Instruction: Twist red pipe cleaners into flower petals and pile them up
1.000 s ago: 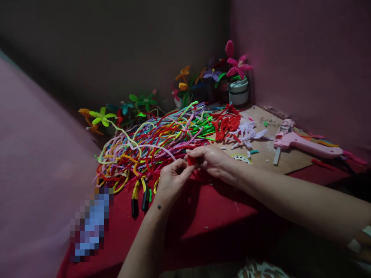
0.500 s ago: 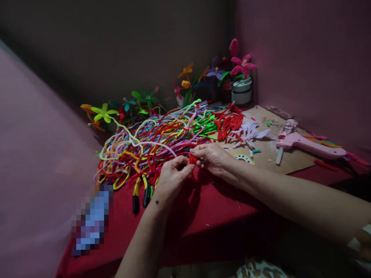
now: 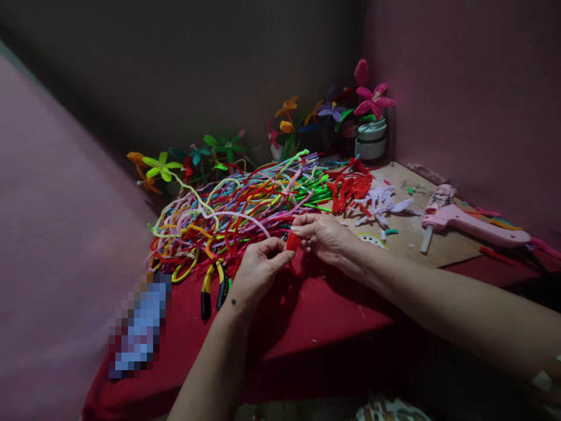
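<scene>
A small piece of red pipe cleaner [image 3: 293,241], bent into a petal-like shape, is pinched between my two hands over the front of the table. My left hand [image 3: 262,266] grips its lower end between thumb and fingers. From the right, my right hand [image 3: 323,238] holds its upper side with the fingertips. Just behind my hands lies a large tangled heap of coloured pipe cleaners [image 3: 245,196]. Yellow-and-black pliers [image 3: 213,286] rest left of my left hand, their jaws hidden under the heap.
A pink hot glue gun [image 3: 475,225] lies on a brown board [image 3: 412,251] at right. Red pipe-cleaner pieces [image 3: 350,190], lilac pieces [image 3: 380,204] and a white-and-yellow roll [image 3: 371,240] sit nearby. Pipe-cleaner flowers [image 3: 374,100] stand at the back. A blurred blue item [image 3: 142,327] lies at left.
The red piece is tilted a little differently and shows more between my fingertips. Both hands stay nearly in place; the whole view has shifted slightly.
</scene>
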{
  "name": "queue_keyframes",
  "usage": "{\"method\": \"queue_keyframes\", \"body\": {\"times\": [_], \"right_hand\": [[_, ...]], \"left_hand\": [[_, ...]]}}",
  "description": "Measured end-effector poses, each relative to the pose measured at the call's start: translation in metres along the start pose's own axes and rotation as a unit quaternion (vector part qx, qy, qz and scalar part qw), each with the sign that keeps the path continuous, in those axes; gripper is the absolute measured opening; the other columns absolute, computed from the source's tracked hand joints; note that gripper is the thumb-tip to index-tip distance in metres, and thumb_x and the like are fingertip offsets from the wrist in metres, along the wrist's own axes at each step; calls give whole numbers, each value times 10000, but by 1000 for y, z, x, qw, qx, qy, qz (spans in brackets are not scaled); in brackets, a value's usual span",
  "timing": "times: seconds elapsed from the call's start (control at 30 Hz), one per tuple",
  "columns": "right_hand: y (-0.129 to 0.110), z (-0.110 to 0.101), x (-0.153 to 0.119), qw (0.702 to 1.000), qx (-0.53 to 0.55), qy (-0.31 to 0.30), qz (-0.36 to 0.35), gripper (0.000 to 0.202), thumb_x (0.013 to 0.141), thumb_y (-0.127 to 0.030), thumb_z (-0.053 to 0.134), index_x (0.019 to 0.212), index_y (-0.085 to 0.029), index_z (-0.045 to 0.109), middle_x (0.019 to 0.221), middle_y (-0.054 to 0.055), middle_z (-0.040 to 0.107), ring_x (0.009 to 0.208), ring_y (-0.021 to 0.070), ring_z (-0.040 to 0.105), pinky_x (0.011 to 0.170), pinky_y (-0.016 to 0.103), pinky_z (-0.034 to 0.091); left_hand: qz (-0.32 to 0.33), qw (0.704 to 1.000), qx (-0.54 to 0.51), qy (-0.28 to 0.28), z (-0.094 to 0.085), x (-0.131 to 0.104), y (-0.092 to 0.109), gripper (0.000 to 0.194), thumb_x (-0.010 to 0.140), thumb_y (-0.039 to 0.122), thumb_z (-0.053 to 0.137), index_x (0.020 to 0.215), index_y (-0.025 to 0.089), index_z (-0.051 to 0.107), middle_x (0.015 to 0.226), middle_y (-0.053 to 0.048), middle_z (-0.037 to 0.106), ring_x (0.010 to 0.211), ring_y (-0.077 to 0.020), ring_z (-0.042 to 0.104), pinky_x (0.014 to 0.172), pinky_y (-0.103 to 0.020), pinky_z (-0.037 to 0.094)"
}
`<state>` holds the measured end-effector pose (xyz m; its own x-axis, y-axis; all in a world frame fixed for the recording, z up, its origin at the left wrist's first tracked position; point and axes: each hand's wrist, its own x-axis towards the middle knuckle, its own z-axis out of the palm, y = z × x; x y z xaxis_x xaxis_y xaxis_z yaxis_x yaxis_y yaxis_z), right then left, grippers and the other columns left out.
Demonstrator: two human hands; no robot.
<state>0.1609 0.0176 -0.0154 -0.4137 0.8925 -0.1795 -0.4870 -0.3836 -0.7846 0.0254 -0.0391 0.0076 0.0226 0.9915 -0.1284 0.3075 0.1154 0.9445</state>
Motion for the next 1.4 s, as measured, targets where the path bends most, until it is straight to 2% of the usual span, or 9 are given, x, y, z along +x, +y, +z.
{"method": "queue_keyframes", "body": {"times": [0.1, 0.17, 0.3, 0.43, 0.6, 0.73, 0.87, 1.2, 1.4], "right_hand": [[-1, -1, -1, 999, -3, -19, -36, 121, 599, -119, 644, 680, -132, 554, 492, -48, 507, 365, 50, 410, 405, 205, 281], [-1, -1, -2, 998, -18, -46, -41, 131, 661, -228, 635, 727, -124, 591, 532, -27, 529, 411, 62, 448, 432, 213, 307], [-1, -1, -4, 993, -69, -91, -35, 273, 707, -373, 603, 635, -109, 601, 516, -2, 531, 434, 65, 429, 451, 223, 298], [0, -1, -6, 983, -154, -69, -66, 179, 617, -265, 677, 578, -108, 601, 464, -19, 504, 415, 59, 379, 438, 230, 251], [1, -1, -5, 980, -168, -44, -102, 227, 641, -305, 658, 543, -121, 567, 459, -27, 484, 412, 58, 372, 437, 231, 256], [3, 0, -5, 986, -123, -78, -80, 269, 661, -379, 644, 622, -127, 555, 508, -23, 500, 432, 60, 402, 438, 215, 278], [4, 3, -8, 990, -106, -83, -51, 232, 610, -308, 683, 628, -142, 522, 495, -31, 499, 419, 65, 414, 433, 212, 293], [0, 8, -13, 963, -249, -45, -89, 127, 641, -221, 567, 555, -141, 520, 457, -34, 482, 408, 56, 384, 438, 213, 270], [-1, 12, -16, 961, -254, -18, -105, 135, 621, -183, 518, 498, -151, 474, 431, -43, 453, 414, 59, 376, 456, 216, 282]], "left_hand": [[-16, 999, -30, 0, -1, -1, -1, 206, 610, 295, 664, 603, 131, 539, 482, 52, 434, 412, -35, 332, 404, -173, 240], [-26, 998, -55, 6, -2, -2, -1, 205, 613, 293, 667, 614, 132, 540, 452, 61, 419, 378, -27, 306, 381, -173, 210], [-35, 996, -75, 24, -3, -4, -3, 197, 623, 285, 670, 631, 129, 550, 439, 64, 427, 362, -21, 300, 367, -169, 184], [-26, 998, -59, 6, -3, -2, -5, 199, 646, 304, 662, 653, 123, 581, 442, 68, 413, 367, -13, 285, 368, -165, 174], [-14, 996, -88, -2, -1, -2, -3, 197, 627, 278, 680, 722, 118, 615, 490, 55, 466, 374, -11, 306, 368, -162, 191], [-1, 989, -143, 36, 1, -2, -2, 188, 618, 256, 683, 711, 117, 598, 496, 47, 497, 371, -17, 334, 375, -165, 213], [22, 981, -181, 60, 3, -1, -3, 220, 593, 266, 702, 707, 125, 577, 553, 28, 552, 400, -30, 386, 404, -171, 268], [76, 992, -49, 91, 5, 1, -8, 158, 648, 275, 643, 691, 142, 570, 515, 29, 544, 398, -70, 446, 388, -191, 332], [80, 990, -39, 106, 3, -1, -6, 125, 657, 242, 625, 734, 145, 619, 565, 25, 570, 432, -67, 476, 419, -176, 353]]}}
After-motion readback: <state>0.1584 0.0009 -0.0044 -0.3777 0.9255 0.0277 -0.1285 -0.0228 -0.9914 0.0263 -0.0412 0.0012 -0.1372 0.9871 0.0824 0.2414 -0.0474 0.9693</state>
